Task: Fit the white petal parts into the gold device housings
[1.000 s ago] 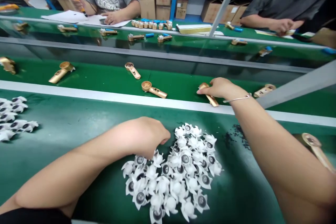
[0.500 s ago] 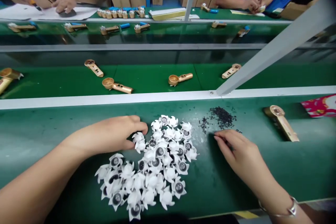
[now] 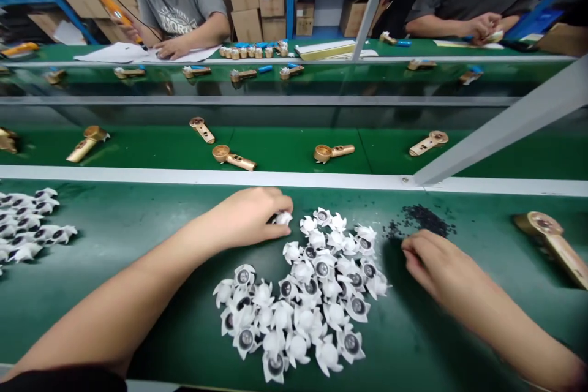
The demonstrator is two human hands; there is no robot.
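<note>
My left hand point(image 3: 252, 215) is closed on a small white fan blade point(image 3: 282, 218), held between thumb and fingers just left of the pile's far end. Many more white fan blades point(image 3: 304, 320) lie heaped on the green tabletop in front of me, some showing their dark round hubs. To the right of the heap, my right hand point(image 3: 434, 260) hovers low with thumb and forefinger pinched together; whatever lies between them is too small to make out. Just beyond those fingertips is a scatter of tiny black pieces point(image 3: 425, 220).
More white fan blades point(image 3: 27, 220) lie in rows at the far left. One gold handheld fan body point(image 3: 551, 236) rests on the right. Past the white rail point(image 3: 275, 177), several gold fan bodies point(image 3: 234, 158) lie on the green belt. A slanted post point(image 3: 496, 122) rises at right; people sit opposite.
The view has swung left, bringing the rows of fan blades into sight. My left hand now has a white fan blade in its fingers, away from the heap. My right hand stays pinched near the black pieces.
</note>
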